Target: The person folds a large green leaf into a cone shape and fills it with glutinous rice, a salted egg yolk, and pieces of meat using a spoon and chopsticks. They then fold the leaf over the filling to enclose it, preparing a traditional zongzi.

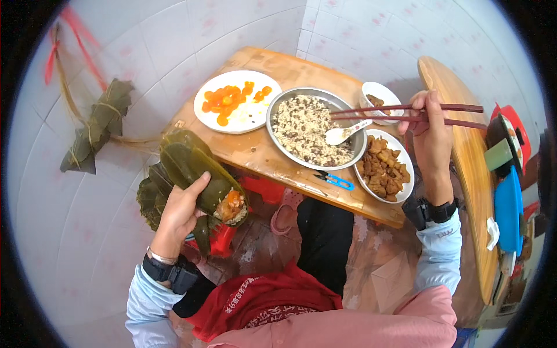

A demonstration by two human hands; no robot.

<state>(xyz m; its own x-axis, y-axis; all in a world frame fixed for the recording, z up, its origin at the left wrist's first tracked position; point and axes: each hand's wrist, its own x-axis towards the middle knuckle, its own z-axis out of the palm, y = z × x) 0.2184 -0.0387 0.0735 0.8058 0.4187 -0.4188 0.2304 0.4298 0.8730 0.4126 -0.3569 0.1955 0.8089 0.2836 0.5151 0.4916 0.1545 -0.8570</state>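
Observation:
My left hand [182, 213] holds a cone of broad green leaves [196, 165] at the table's left front; rice, meat and orange yolk [232, 206] show in its lower end. Between the fingers of my right hand [431, 117] is a pair of dark red chopsticks [461, 115], their tips over the rim side of a steel bowl [273, 150] of rice mixed with dark beans. A white spoon [343, 134] lies in that bowl. Left of it stands a white plate of orange yolks [226, 102]; to the right, a plate of browned meat [383, 169] and a small white bowl [387, 91].
Blue thread snips [335, 179] lie at the front edge of the wooden table [278, 174]. Tied leaf bundles [104, 113] hang by the tiled wall at left. More leaves [152, 195] are beneath my left hand. A round wooden tabletop [474, 209] stands at right.

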